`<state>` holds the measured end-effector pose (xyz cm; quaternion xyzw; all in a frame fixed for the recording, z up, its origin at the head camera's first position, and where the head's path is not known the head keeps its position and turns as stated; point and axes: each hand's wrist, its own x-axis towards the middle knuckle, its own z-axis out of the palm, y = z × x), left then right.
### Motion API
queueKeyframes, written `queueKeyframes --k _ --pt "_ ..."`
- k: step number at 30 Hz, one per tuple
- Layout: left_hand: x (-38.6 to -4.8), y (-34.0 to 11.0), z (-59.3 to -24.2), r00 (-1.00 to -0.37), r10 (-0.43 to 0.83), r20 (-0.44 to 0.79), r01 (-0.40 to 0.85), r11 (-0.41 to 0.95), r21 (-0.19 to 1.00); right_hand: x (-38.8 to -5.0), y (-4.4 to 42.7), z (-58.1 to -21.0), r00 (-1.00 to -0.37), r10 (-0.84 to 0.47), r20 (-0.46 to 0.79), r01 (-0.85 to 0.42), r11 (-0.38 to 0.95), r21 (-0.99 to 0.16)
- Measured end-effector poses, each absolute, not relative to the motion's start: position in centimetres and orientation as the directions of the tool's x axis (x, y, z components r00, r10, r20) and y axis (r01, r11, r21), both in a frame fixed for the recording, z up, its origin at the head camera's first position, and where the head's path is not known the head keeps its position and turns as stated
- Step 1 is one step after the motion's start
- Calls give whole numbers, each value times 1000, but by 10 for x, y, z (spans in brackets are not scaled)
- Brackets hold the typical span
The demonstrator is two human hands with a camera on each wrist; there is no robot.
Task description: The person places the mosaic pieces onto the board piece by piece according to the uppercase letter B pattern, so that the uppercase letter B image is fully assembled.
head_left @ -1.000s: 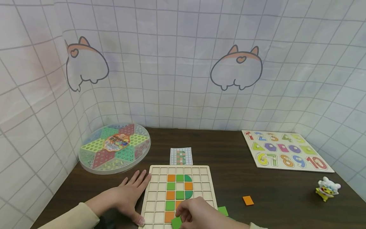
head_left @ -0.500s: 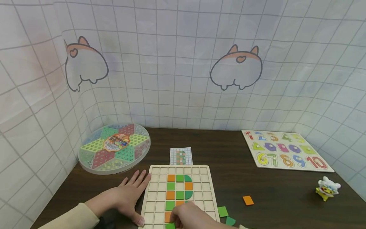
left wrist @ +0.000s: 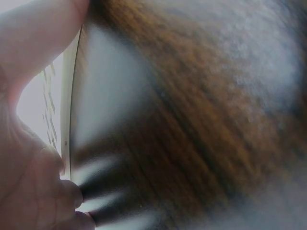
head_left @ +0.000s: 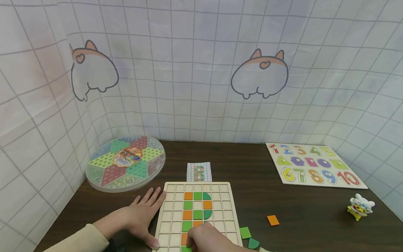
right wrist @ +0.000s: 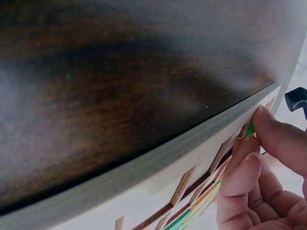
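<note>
A wooden grid board (head_left: 174,206) lies on the table, with orange, light green and dark green tiles set in its cells. My left hand (head_left: 140,211) has its fingers spread, fingertips and thumb at the board's left edge. Over the near part of the board, my right hand (head_left: 209,239) has curled fingers. Its thumb and index finger pinch a light green square tile (right wrist: 250,128) at a cell close to the board's near edge. In the head view only part of that tile shows past the fingers. Part of the tile pattern is hidden beneath this hand.
Right of the board lie a loose green square tile (head_left: 245,232), a dark green rounded tile (head_left: 253,243) and an orange tile (head_left: 273,220). A pattern card (head_left: 199,172) sits behind the board. Farther out are a round board game (head_left: 126,163), a number puzzle (head_left: 315,166) and a small figurine (head_left: 360,207).
My right hand has moved left and nearer with the green tile, lowering it to the near cell under the orange one. The left hand has stayed in place.
</note>
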<state>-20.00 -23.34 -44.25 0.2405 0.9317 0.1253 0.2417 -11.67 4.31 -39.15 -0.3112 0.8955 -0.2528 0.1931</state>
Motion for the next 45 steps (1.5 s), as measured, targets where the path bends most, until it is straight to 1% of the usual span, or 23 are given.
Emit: queueKeyframes --k 8,13,20,27,31,35,38,42,45 --pt "-199 -234 -441 -763 511 -397 393 853 343 -118 43 -390 -731 -640 -239 -414 693 -590" --pt "-199 -235 -442 -764 512 -393 399 853 336 -118 44 -391 -732 -645 -219 -428 685 -589" --pt "-201 -238 -449 -764 509 -396 398 855 332 -118 43 -391 -728 -648 -224 -424 683 -595" --pt "-202 -237 -450 -765 506 -399 394 857 332 -115 43 -393 -735 -658 -164 -480 676 -559" --pt "-202 -237 -450 -765 505 -399 394 858 330 -115 43 -393 -740 -653 -159 -483 681 -550" --pt "-201 -237 -448 -767 507 -393 394 856 335 -116 46 -391 -736 -651 -186 -454 678 -578" --pt "-200 -236 -446 -767 508 -392 392 854 341 -117 53 -386 -731 -648 -215 -381 649 -658" --pt "-199 -235 -443 -763 510 -397 389 853 348 -121 74 -380 -738 -647 -193 -322 588 -742" --pt "-197 -234 -438 -762 510 -399 390 853 346 -126 95 -374 -758 -636 -144 -338 572 -747"
